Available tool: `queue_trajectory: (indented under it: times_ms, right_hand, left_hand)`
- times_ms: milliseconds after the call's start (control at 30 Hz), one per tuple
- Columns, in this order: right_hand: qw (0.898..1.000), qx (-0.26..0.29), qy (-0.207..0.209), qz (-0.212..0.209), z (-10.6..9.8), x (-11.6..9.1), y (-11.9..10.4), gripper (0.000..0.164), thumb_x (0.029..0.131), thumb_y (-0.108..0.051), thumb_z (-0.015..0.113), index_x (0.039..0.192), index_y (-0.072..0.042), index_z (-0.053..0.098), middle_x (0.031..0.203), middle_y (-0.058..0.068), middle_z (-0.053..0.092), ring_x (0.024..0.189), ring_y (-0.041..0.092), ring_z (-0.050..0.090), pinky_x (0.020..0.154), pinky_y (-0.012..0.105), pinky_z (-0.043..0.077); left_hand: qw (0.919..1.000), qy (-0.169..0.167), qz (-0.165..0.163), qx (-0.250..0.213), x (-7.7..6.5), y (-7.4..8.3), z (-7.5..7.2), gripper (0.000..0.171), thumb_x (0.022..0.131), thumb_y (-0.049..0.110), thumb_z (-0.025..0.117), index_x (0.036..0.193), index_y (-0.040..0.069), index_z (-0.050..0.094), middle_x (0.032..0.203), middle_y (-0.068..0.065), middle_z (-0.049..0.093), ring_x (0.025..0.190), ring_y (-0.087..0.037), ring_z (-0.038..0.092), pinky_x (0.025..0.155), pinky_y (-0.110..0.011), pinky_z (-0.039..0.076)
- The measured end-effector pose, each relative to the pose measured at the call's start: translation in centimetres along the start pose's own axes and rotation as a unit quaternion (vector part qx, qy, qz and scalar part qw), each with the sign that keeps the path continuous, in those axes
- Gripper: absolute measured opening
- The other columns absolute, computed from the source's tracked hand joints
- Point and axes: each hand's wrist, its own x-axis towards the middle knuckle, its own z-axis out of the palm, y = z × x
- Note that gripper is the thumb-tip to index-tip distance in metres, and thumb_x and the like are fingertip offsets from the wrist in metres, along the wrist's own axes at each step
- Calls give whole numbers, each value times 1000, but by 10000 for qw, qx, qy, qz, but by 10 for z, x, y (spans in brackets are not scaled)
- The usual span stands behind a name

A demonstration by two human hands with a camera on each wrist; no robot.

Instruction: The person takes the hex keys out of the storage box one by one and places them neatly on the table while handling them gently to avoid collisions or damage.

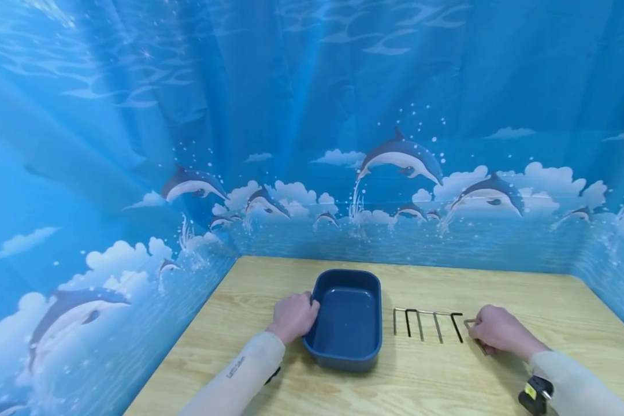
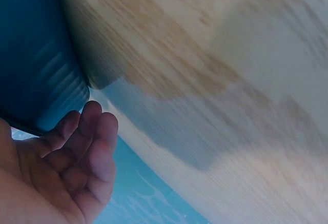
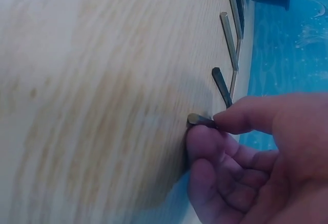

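A dark blue rectangular bin (image 1: pixel 345 363) stands upright on the table. My left hand (image 1: pixel 293 316) holds its left rim, the thumb over the edge; in the left wrist view the fingers (image 2: pixel 91 112) are bent beside the bin's outer wall. To the right, my right hand (image 1: pixel 501 332) pinches a metal hex key (image 3: pixel 199 119) between thumb and fingers, low over the wood, and part of the key is hidden behind the hand. Several more L-shaped hex keys lie in a row between bin and right hand, among them a black one (image 1: pixel 457 328) and a silver one (image 1: pixel 438 328).
The light wood table (image 1: pixel 421 381) carries all of this. A blue curtain (image 1: pixel 301 144) printed with dolphins and clouds hangs behind the table's far edge and along both sides. A dark device (image 1: pixel 535 394) is strapped at the right wrist.
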Motion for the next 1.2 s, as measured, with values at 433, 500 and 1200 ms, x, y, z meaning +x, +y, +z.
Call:
queue_trajectory:
  times_ms: [433, 500, 1200]
  right_hand:
    - [9999, -68, 88, -1, 1, 5, 1, 38, 91, -16, 59, 53, -11, 60, 42, -1, 54, 38, 9, 43, 46, 27, 38]
    - [9999, -72, 82, -20, 2, 6, 1, 38, 91, -16, 58, 54, -11, 60, 43, -1, 53, 38, 9, 43, 46, 27, 37]
    - [9997, 120, 178, 104, 5, 5, 0, 36, 92, -16, 58, 56, -10, 60, 44, -1, 53, 39, 10, 45, 47, 27, 39]
  left_hand:
    - [10000, 24, 6, -3, 1, -1, 1, 34, 102, 36, 46, 87, 11, 64, 73, -3, 57, 68, -22, 57, 63, -44, 49]
    - [10000, 12, -23, -7, 1, -1, 1, 34, 102, 36, 46, 86, 12, 63, 72, -3, 56, 68, -22, 56, 62, -44, 49]
    - [10000, 22, -65, 42, 2, -2, 2, 34, 102, 37, 46, 90, 11, 65, 77, -4, 61, 72, -23, 61, 65, -46, 51]
